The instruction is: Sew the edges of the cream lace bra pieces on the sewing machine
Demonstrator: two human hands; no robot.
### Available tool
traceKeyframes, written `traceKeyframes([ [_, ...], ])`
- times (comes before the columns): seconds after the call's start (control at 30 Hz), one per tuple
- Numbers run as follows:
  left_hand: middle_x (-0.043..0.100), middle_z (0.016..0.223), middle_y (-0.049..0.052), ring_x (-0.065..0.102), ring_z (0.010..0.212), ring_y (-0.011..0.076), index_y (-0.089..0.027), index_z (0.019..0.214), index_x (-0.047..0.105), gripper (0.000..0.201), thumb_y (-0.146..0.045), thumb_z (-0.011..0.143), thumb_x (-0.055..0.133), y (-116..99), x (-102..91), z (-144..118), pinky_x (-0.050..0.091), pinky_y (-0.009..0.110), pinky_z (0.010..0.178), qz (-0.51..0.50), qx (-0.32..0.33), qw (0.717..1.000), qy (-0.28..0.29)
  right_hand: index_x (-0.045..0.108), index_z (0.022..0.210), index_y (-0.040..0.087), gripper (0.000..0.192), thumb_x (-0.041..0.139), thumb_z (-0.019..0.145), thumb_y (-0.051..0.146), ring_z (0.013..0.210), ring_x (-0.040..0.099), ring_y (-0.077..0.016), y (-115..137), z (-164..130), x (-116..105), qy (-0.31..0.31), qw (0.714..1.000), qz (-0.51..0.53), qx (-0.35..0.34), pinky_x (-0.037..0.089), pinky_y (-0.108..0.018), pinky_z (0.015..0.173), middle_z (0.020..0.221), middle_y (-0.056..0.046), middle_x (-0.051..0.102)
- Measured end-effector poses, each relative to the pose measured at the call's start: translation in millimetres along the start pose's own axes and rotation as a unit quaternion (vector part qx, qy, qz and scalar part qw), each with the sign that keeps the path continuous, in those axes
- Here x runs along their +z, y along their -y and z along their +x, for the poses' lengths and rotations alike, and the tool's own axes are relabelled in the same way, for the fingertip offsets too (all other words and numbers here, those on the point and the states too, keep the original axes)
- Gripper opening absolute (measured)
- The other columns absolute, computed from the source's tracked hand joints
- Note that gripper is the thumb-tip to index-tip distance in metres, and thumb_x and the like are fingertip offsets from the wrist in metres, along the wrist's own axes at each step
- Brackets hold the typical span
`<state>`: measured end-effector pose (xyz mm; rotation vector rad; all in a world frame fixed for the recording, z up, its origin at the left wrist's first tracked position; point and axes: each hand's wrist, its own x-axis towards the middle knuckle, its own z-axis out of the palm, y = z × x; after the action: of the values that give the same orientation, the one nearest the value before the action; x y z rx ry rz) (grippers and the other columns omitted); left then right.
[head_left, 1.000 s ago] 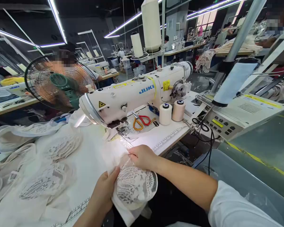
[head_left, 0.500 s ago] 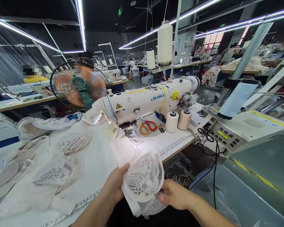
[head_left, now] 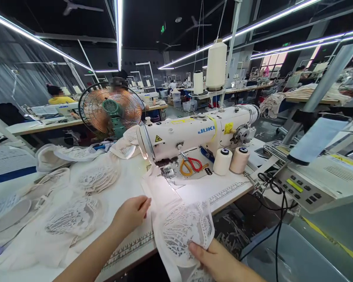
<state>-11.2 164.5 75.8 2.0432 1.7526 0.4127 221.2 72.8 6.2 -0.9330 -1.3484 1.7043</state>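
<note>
Sewing floor, white worktable (head_left: 194,192) with printed ruler edge. Right hand (head_left: 216,260) pinches the lower edge of a lace bra cup (head_left: 184,229), thumb on top, cup hanging off the table's front edge. Left hand (head_left: 131,214) rests on the table just left of the cup, fingers together and curled, tips touching the white fabric strip (head_left: 160,192) that runs up to the JUKI sewing machine (head_left: 194,131). Beyond the fingertips: red-handled scissors (head_left: 190,164), two thread spools (head_left: 231,160). More lace cups (head_left: 76,213) left of the left hand.

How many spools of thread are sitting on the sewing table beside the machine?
2: a white thread spool and a beige thread spool stand side by side, right of the scissors. Two bigger white cones stand on a stand behind.
</note>
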Motion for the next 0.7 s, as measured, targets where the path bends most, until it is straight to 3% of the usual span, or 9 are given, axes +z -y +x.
traceKeyframes([
  [0.07,0.073,0.095,0.008,0.067,0.086,0.024,-0.022,0.085,0.067,0.035,-0.035,0.087,0.035,0.6,0.8,20.6,0.052,0.034,0.074,0.076,0.087,0.993,-0.007,0.055,0.132,0.017,0.075,0.052,0.079,0.07,0.136,0.034,-0.0276,1.9,0.1,0.4,0.014,1.0,-0.015,-0.008,0.018,-0.042,0.115,0.14,-0.014,0.048],
  [0.13,0.06,0.13,0.011,0.054,0.119,0.0283,-0.019,0.11,0.064,0.037,-0.033,0.084,0.042,-0.4,6.6,39.1,0.045,0.039,0.097,0.088,0.124,0.988,0.006,0.054,0.133,0.018,0.075,0.052,0.078,0.07,0.137,0.033,-0.0276,4.0,0.3,0.8,0.014,1.0,-0.024,-0.009,0.017,-0.042,0.116,0.14,-0.013,0.048],
  [0.2,0.047,0.142,0.015,0.041,0.132,0.0312,-0.015,0.123,0.058,0.047,-0.034,0.082,0.047,-0.2,14.0,52.6,0.034,0.044,0.108,0.106,0.144,0.984,0.022,0.054,0.133,0.018,0.078,0.053,0.077,0.071,0.136,0.035,-0.0282,6.2,-0.1,0.4,0.005,1.0,-0.022,0.005,0.019,-0.041,0.115,0.139,-0.013,0.05],
  [0.3,0.044,0.143,0.018,0.038,0.134,0.0331,-0.011,0.128,0.054,0.052,-0.038,0.084,0.045,2.9,21.7,63.0,0.029,0.048,0.111,0.137,0.158,0.977,0.035,0.054,0.133,0.021,0.074,0.053,0.077,0.071,0.134,0.039,-0.0275,9.1,-1.4,-2.6,0.011,0.999,-0.03,0.016,0.02,-0.04,0.115,0.136,-0.012,0.053],
  [0.53,0.051,0.137,0.02,0.045,0.128,0.0335,-0.01,0.127,0.054,0.051,-0.039,0.087,0.042,0.8,20.0,69.2,0.037,0.046,0.106,0.185,0.167,0.968,0.044,0.06,0.125,0.034,0.057,0.057,0.077,0.065,0.133,0.04,-0.0247,13.7,-3.3,-6.7,0.025,0.997,-0.072,0.021,0.029,-0.033,0.112,0.13,-0.001,0.059],
  [0.63,0.052,0.134,0.021,0.048,0.123,0.0345,-0.009,0.124,0.056,0.049,-0.038,0.087,0.044,-1.5,18.2,69.2,0.041,0.047,0.103,0.187,0.167,0.967,0.045,0.057,0.126,0.029,0.049,0.057,0.084,0.054,0.13,0.044,-0.0252,16.9,-6.5,-5.2,0.022,0.995,-0.089,0.03,0.032,-0.042,0.111,0.132,-0.005,0.055],
  [0.7,0.051,0.135,0.02,0.048,0.123,0.0344,-0.01,0.125,0.056,0.049,-0.039,0.086,0.046,-1.1,17.9,68.5,0.041,0.047,0.103,0.195,0.171,0.965,0.046,0.056,0.124,0.023,0.04,0.054,0.09,0.044,0.121,0.051,-0.0251,19.0,-8.9,-4.3,0.03,0.994,-0.097,0.04,0.04,-0.048,0.103,0.132,-0.009,0.054],
])
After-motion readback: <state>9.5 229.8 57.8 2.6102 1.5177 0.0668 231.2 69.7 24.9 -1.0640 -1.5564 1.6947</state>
